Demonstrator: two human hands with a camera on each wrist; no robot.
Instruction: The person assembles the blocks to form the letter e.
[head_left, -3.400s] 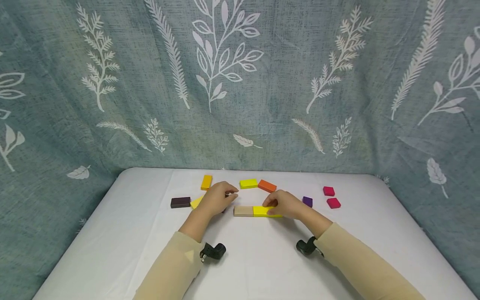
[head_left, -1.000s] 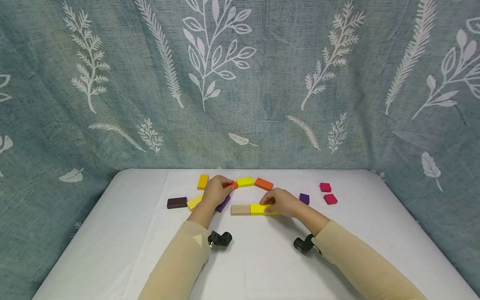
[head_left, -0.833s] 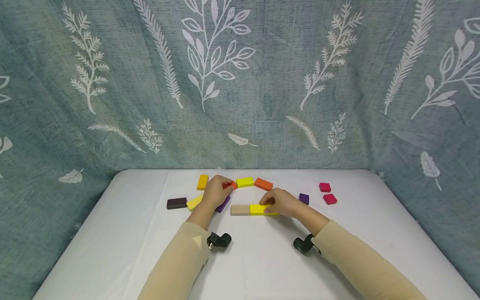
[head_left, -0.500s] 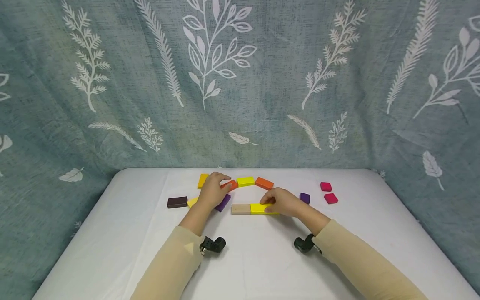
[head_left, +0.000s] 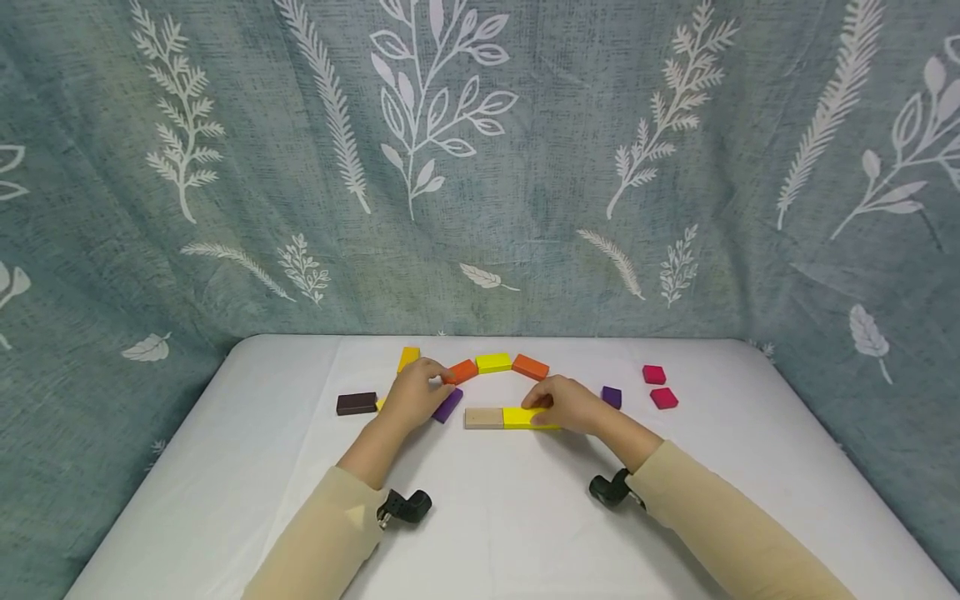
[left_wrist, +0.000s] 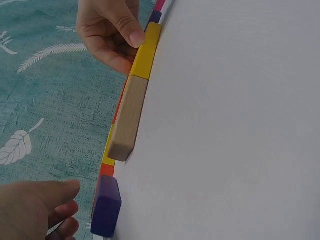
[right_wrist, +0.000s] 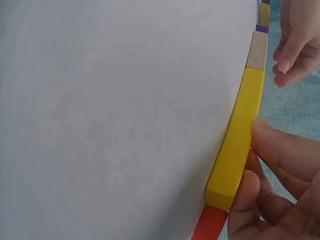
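My right hand (head_left: pixel 573 406) pinches a yellow wooden block (head_left: pixel 517 417) with thumb and fingers, seen close up in the right wrist view. End to end with that block lies a plain wood-coloured block (head_left: pixel 483 418). My left hand (head_left: pixel 411 396) holds nothing, its thumb and fingers parted beside a purple block (head_left: pixel 448 406) and an orange block (head_left: pixel 462 371). In the left wrist view a gap shows between the left thumb and the purple block (left_wrist: pixel 107 206). A lime-yellow block (head_left: pixel 493 362) and a second orange block (head_left: pixel 531 367) continue the curved row behind.
On the white-covered table (head_left: pixel 510 517), a dark brown block (head_left: pixel 356 404) and an amber block (head_left: pixel 408 357) lie left; a pale yellow one is mostly hidden by the left hand. A dark purple block (head_left: pixel 612 397) and two red blocks, one nearer (head_left: pixel 664 398), lie right.
My left hand has let go of the orange block, which stays against the lime-yellow one, and has drawn back left and towards me. The right hand has stayed at the yellow block.
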